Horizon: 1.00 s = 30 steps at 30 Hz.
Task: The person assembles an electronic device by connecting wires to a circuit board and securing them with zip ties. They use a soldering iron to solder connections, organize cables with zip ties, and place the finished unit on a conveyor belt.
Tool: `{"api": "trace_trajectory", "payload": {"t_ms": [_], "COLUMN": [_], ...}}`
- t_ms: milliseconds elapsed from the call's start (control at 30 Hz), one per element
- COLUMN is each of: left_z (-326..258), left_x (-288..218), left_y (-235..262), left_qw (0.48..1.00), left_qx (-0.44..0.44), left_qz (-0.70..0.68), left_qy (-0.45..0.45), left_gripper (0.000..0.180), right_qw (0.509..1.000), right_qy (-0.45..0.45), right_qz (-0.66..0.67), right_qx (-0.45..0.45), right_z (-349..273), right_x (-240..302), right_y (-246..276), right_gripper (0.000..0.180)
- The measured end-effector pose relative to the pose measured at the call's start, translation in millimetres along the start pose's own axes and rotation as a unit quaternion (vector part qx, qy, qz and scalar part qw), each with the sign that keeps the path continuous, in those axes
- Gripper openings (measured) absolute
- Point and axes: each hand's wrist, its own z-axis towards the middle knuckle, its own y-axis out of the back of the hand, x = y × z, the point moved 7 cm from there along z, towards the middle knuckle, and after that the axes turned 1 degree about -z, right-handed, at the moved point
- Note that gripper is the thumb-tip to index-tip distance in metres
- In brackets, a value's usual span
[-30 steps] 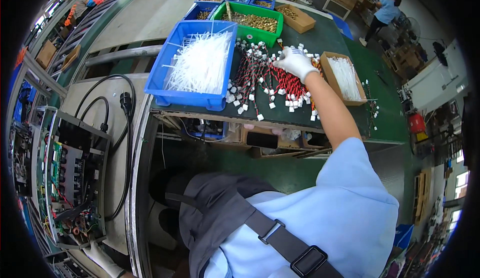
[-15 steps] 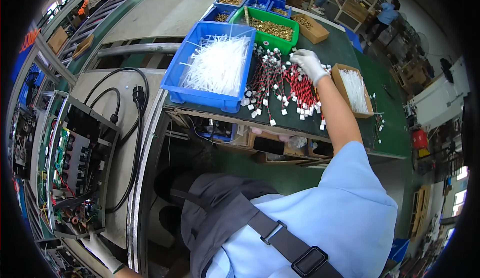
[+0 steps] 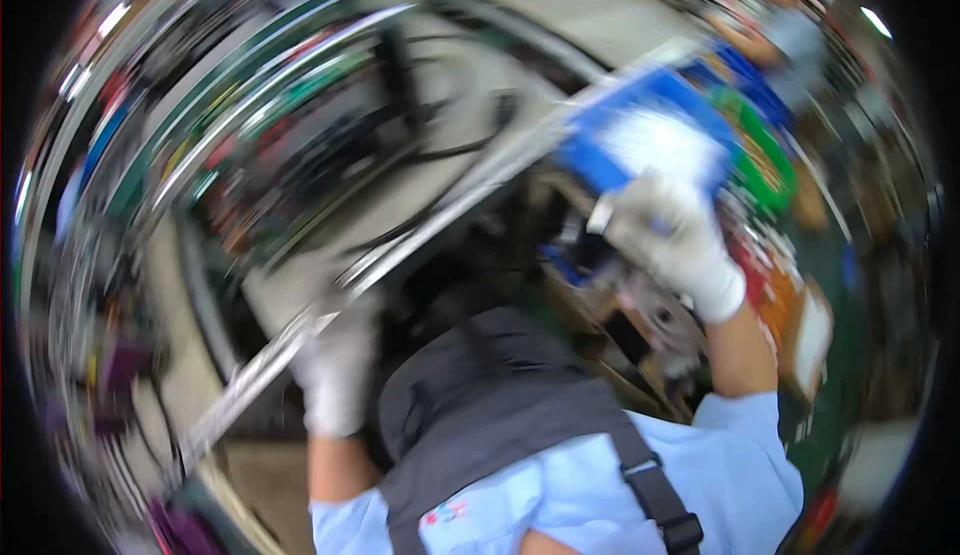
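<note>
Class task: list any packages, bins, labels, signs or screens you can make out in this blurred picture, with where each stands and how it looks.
Blue bin: upper right of centre, just above the right hand; boxy, blue walls, pale white contents.
Green bin: right of the blue bin; green, badly smeared.
Brown box: right edge, by the forearm; flat, brown rim, white inside.
Labels, signs, screens: none can be told through the blur.

Your right hand (image 3: pixel 672 245) sits just below the bin (image 3: pixel 648 145), at the near edge of the bench (image 3: pixel 850 355); your left hand (image 3: pixel 338 360) lies lower left, against the metal rail (image 3: pixel 400 255). The cables (image 3: pixel 420 145) lie beyond that rail, left of the bin; motion blur hides finer placement.
</note>
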Motion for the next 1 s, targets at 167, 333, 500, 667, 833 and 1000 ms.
{"api": "trace_trajectory", "payload": {"t_ms": [167, 333, 500, 667, 833, 1000], "left_z": [-52.4, -82.3, -85.1, -73.0, -57.3, -47.6], "left_x": [-20.9, 54.8, 81.3, 73.7, 71.3, 88.8], "left_y": [-20.7, 6.1, 18.0, 0.8, -5.0, 5.1], "left_qw": [0.901, 0.758, 0.61, 0.614, 0.665, 0.651], "left_qx": [-0.087, -0.192, -0.192, -0.132, -0.215, -0.277], "left_qz": [-0.424, -0.588, -0.747, -0.75, -0.683, -0.681], "left_qy": [-0.012, 0.208, 0.181, 0.206, 0.213, 0.188], "left_gripper": [0.032, 0.025, 0.023, 0.024, 0.024, 0.02], "right_qw": [0.949, 0.938, 0.878, 0.909, 0.913, 0.859], "right_qy": [0.163, 0.316, -0.111, 0.068, -0.042, -0.129], "right_qz": [0.067, -0.073, 0.306, 0.317, 0.298, 0.372], "right_qx": [0.26, 0.125, 0.351, 0.262, 0.276, 0.327], "right_z": [42.0, 48.9, 46.5, 73.8, 80.7, 98.8], "right_x": [81.0, 148.3, 117.0, 106.5, 91.6, 91.6], "right_y": [-206.0, -238.6, -292.5, -289.9, -305.6, -324.4], "right_gripper": [0.013, 0.033, 0.047, 0.019, 0.016, 0.025]}}
